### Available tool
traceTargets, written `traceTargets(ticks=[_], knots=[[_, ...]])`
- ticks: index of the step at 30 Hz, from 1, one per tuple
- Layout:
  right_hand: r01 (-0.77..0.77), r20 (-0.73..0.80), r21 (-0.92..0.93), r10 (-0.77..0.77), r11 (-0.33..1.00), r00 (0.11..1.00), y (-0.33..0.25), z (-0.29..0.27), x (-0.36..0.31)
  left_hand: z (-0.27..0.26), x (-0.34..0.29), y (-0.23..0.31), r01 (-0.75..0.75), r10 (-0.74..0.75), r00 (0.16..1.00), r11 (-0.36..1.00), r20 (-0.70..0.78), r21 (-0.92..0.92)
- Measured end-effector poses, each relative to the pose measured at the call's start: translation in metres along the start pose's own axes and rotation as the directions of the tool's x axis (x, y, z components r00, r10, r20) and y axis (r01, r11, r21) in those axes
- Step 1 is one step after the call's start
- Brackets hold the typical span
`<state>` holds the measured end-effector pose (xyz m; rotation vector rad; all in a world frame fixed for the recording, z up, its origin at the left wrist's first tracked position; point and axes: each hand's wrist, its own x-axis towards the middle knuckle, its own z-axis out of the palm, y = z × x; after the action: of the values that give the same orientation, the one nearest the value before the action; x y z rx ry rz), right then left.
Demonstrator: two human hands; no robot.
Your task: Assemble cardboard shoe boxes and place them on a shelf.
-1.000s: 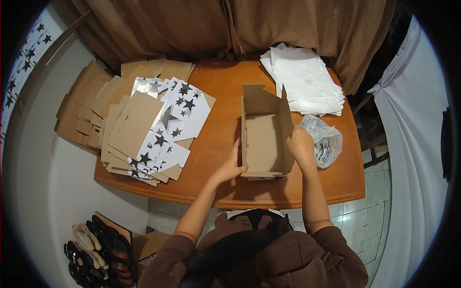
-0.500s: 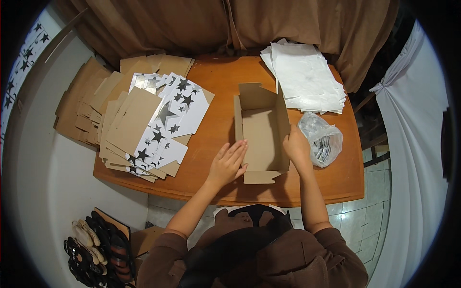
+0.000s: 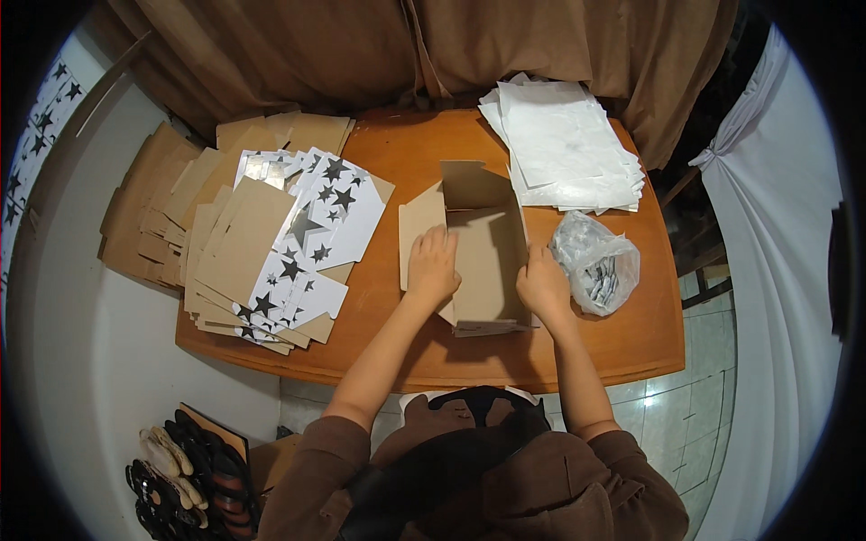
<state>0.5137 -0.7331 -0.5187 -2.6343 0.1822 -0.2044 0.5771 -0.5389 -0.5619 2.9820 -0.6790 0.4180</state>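
A brown cardboard box [image 3: 485,261] stands with its top open on the wooden table in front of me. Its left panel leans outward. My left hand [image 3: 435,268] lies along that panel with the fingers stretched out, thumb toward the box's inside. On the other side, my right hand [image 3: 543,281] has its fingers closed round the edge of the right wall. The back wall stands upright beyond both hands. Part of the left wall is hidden under my left hand.
Flat cardboard blanks [image 3: 244,234], some white with dark stars, are stacked at the table's left. White paper sheets [image 3: 577,144] lie at the back right. A clear plastic bag [image 3: 600,261] with small silvery packets sits beside my right hand. Shoes [image 3: 194,473] are at lower left.
The box's left panel has tipped outward to the left, and its front flap has folded up. My left hand has moved up along the panel; my right hand has shifted slightly left and nearer.
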Motion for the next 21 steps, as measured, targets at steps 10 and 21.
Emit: traceTargets(ticks=[10, 21], knots=[[-0.015, 0.033, -0.011, 0.015, 1.0, 0.999, -0.005, 0.0, -0.004, 0.029, 0.1, -0.003, 0.205, -0.208, 0.966, 0.978, 0.154, 0.038], [0.034, 0.296, 0.069, -0.053, 0.997, 0.954, -0.005, -0.01, 0.002, 0.032, 0.103, -0.016, 0.352, -0.344, 0.901, 0.936, 0.265, 0.019]])
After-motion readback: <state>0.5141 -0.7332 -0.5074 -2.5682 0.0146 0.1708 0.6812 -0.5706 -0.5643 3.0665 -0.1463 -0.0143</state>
